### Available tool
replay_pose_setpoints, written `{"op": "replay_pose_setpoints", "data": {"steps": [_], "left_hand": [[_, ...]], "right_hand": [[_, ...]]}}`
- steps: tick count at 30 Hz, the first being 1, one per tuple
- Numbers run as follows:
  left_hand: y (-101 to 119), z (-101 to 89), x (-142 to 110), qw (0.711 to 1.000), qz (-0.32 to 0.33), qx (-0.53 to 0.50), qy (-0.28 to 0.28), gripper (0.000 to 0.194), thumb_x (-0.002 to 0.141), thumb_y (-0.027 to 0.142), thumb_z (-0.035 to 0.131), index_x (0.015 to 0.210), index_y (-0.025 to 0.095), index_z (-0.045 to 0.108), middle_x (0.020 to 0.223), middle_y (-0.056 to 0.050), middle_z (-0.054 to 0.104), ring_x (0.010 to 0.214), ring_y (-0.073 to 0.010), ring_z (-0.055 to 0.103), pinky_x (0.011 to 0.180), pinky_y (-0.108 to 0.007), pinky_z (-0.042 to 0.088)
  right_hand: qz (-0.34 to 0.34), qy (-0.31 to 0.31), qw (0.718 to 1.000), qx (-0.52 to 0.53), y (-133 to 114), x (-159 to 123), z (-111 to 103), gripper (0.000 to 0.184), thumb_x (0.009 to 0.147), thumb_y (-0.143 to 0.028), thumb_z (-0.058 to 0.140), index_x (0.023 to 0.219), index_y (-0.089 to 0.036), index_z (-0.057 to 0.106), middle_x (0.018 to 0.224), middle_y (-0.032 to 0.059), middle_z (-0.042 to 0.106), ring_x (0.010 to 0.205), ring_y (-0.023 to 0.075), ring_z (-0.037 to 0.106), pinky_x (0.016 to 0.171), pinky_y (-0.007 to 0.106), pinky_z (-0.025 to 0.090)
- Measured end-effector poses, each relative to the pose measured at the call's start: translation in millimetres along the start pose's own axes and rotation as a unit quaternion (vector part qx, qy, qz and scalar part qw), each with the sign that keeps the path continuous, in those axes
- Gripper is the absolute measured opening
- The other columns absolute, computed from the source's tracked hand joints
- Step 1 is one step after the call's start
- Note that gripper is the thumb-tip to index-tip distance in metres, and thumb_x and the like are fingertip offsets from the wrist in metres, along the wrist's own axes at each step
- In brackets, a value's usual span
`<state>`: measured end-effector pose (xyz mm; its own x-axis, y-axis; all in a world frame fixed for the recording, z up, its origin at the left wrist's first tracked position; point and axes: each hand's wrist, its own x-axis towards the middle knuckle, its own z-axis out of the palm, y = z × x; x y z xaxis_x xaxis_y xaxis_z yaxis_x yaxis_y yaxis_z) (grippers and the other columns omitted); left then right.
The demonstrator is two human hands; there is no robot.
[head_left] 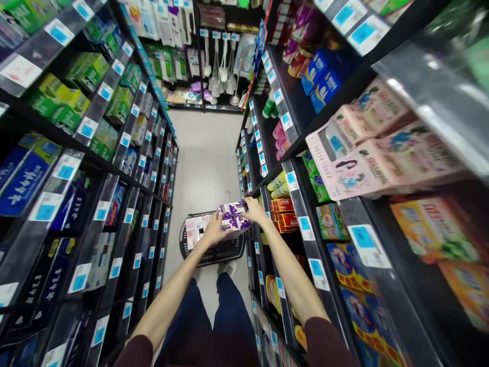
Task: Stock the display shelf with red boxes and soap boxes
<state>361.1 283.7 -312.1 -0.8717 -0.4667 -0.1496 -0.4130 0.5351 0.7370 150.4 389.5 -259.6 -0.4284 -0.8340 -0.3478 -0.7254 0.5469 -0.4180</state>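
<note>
The left hand (215, 229) and right hand (255, 211) grip opposite sides of the purple-and-white boxes (233, 216), above the black basket (219, 251); pink boxes (194, 230) sit in its left side

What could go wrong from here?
The purple-and-white boxes, gripped between the left hand and right hand, might slip apart if the squeeze eases. The right hand looks close to the right-hand shelves and could knock them. The basket sits by the shoes, so a step forward may bump it.
</note>
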Motion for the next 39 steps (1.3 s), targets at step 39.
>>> {"op": "replay_pose_setpoints", "data": {"steps": [39], "left_hand": [[-15.0, 81.3, 98.6, 0.957, -0.259, 0.133, -0.008, 0.077, 0.081, 0.037, 0.066, 0.148, 0.015, 0.036, 0.158, -0.021, 0.023, 0.128, -0.0426, 0.049, 0.094, -0.049, 0.052]], "right_hand": [[-0.061, -0.102, 0.986, -0.117, 37.8, 106.6, 62.5, 0.053, 0.076, -0.034, 0.077, 0.123, -0.015, 0.062, 0.122, 0.0148, 0.063, 0.116, 0.0334, 0.056, 0.095, 0.047, 0.046]]}}
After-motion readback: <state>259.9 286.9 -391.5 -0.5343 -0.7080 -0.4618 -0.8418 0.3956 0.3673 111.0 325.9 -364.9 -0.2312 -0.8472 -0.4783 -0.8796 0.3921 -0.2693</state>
